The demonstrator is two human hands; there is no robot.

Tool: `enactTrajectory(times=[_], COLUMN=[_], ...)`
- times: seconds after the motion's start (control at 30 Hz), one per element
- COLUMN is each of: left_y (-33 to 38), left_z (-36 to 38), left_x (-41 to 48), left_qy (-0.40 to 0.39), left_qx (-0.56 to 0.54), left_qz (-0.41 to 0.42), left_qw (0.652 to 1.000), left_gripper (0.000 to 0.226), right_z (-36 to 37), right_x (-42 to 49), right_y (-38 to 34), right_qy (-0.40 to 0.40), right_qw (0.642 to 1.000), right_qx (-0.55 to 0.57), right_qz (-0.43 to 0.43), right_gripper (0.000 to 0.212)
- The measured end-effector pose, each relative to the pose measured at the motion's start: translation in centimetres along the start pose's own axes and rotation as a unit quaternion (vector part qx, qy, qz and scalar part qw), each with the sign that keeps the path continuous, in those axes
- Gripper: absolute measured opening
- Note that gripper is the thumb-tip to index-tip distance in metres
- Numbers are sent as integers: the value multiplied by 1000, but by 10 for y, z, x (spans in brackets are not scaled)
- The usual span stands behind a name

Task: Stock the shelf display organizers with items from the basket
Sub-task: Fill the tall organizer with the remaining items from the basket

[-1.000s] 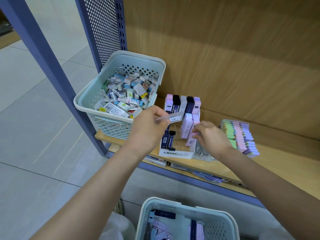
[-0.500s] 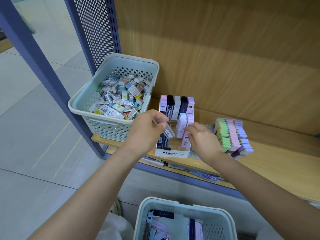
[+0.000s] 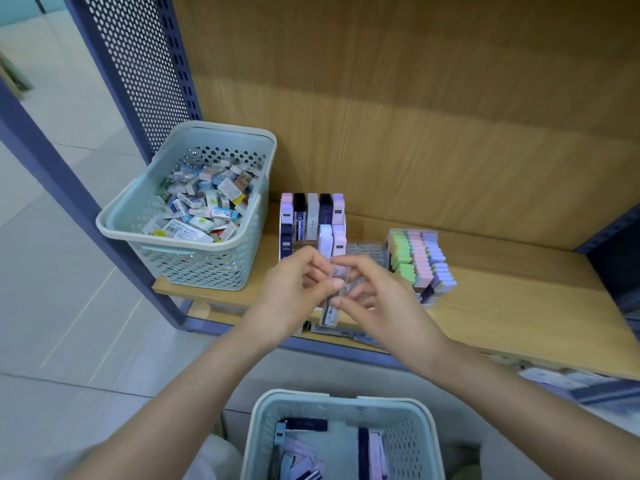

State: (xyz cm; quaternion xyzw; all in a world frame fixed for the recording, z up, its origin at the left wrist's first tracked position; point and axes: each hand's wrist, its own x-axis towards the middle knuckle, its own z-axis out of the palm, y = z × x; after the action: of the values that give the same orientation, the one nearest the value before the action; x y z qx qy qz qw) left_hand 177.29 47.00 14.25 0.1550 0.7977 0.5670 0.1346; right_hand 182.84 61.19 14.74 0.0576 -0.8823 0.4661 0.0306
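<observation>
We find both hands pinching one slim clear plastic lead case (image 3: 333,296), left hand (image 3: 294,296) on its upper part, right hand (image 3: 386,304) alongside, roughly upright just before the clear tiered display organizer (image 3: 312,216) on the wooden shelf (image 3: 519,306). A pale green perforated basket (image 3: 265,414) of similar cases sits below. A second pale green basket (image 3: 116,232), full of small boxes, stands left of the organizer.

1 clear case (image 3: 331,311), pinched by left hand (image 3: 294,294) and right hand (image 3: 382,301).

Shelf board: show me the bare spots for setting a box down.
Bare shelf board lies between the pastel stack and the blue upright. Crowded: basket through organizer, where the left hand and right hand hold a clear case.
</observation>
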Motion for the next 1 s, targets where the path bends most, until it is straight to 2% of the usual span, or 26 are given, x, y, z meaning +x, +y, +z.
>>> enactTrajectory(times=[0.13,0.3,0.47,0.67,0.8,0.9,1.0], left_y=[-6,-23,-50,-84,-92,-94,-95], left_z=[33,62,80,86,82,81,84], left_x=[-9,15,54,75,74,75,77], left_qy=[-39,-67,-90,-122,-116,-107,-97], left_qx=[19,154,329,465,456,441,428], left_qz=[51,103,111,131,159,171,169], left_qw=[998,980,934,867,868,875,883], left_gripper=[21,9,38,56,56,56,55], right_z=[-19,-58,-82,-71,-62,-60,-58], right_x=[-14,-8,20,61,76,85,91], right_y=[22,55,79,111,122,121,118], right_qy=[19,106,160,101,35,17,8], right_qw=[998,988,976,966,957,951,959], right_qx=[-54,-113,-143,-232,-284,-303,-281], right_qz=[-12,19,34,56,50,51,48], right_gripper=[27,17,10,8,7,15,13])
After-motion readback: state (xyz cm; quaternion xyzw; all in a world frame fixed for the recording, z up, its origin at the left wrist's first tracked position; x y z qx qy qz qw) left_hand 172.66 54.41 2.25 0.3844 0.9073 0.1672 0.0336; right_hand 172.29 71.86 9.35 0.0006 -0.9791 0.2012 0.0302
